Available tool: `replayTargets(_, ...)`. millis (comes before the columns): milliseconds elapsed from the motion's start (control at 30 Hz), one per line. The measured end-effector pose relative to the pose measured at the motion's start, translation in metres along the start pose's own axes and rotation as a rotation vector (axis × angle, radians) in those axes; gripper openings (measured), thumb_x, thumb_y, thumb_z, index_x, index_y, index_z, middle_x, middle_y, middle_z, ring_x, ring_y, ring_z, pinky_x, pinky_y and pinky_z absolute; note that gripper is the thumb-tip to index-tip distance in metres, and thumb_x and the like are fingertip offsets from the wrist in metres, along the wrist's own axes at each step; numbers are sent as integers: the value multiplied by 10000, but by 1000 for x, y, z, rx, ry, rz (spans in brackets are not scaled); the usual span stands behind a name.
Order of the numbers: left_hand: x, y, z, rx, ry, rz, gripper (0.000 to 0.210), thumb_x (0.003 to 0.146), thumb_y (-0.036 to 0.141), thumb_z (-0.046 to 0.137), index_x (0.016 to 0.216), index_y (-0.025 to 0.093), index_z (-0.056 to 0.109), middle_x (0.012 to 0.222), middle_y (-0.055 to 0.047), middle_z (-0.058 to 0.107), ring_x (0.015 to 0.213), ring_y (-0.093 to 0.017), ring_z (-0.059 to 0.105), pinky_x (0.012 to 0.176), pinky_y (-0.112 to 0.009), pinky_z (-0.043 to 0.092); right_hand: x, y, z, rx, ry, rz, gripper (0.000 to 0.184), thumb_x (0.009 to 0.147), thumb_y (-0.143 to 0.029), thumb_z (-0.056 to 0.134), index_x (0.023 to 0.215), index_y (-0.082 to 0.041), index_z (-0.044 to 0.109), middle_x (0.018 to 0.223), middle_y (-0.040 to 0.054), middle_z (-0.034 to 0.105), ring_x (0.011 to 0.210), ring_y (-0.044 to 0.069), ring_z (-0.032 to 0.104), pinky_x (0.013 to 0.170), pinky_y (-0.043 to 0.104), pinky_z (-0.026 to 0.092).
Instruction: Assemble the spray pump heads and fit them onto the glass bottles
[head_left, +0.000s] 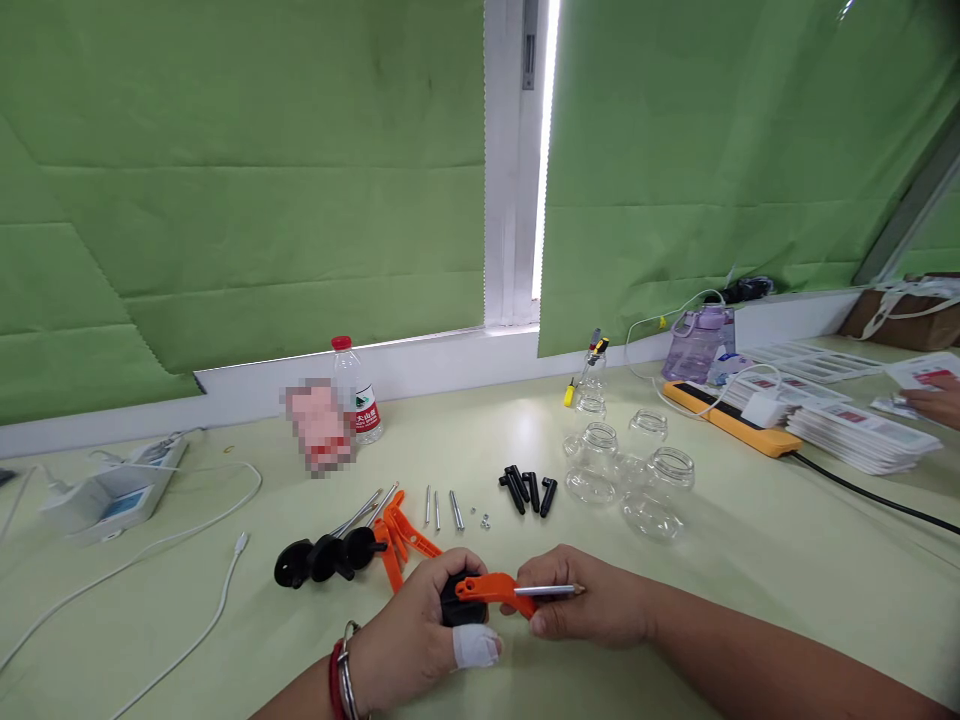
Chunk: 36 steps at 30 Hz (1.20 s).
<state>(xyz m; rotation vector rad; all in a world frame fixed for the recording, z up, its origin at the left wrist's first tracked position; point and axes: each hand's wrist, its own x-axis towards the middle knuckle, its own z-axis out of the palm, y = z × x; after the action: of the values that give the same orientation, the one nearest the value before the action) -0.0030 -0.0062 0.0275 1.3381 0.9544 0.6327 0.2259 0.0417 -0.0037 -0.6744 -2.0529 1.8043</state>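
My left hand [420, 640], with a white wrap on its thumb, is closed around a black round plastic part [463, 610]. Closed on an orange curved plastic arm [491, 588] is my right hand [581, 595]; the arm's holed end lies over the black part. A thin metal rod [544, 591] crosses the orange arm at my right fingers; whether it is gripped or joined to something is unclear. Left of my hands lie several black round parts [328, 558] with metal rods and more orange arms [409, 525]. Beyond are long bolts [456, 510], small nuts [485, 521] and black handles [530, 490].
Clear jars [652, 500] stand right of centre, one holding screwdrivers [596, 350]. A bottle [364, 400] stands at the back. Power strips [731, 420] and a white cable [225, 580] flank the table [300, 660]. Another person's hand [937, 400] is by printed sheets [862, 435].
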Motion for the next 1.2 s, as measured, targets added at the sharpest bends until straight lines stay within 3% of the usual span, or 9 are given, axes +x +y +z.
replayTargets(633,0,2,6,-15,-17,-4,370,642,229,735,873,187,449,720,55,487,635,-88,368,581,-231,302,1,-4,5,63,-52,27,342,752,-413,672,686,-130,490,563,-72,308,532,45,250,478,211,182)
replayTargets(1000,-2,2,4,-80,-28,58,414,679,230,720,965,219,421,764,59,468,623,-77,389,579,-220,314,3,-2,6,61,-46,42,370,742,-451,669,677,-130,497,561,-73,307,526,46,246,472,211,175)
replayTargets(1200,1,-3,3,-204,4,144,318,879,446,448,1081,202,426,803,1,507,623,-117,495,638,-302,373,3,-5,6,52,-19,45,364,761,-449,653,688,-130,494,559,-74,296,530,46,233,476,211,179)
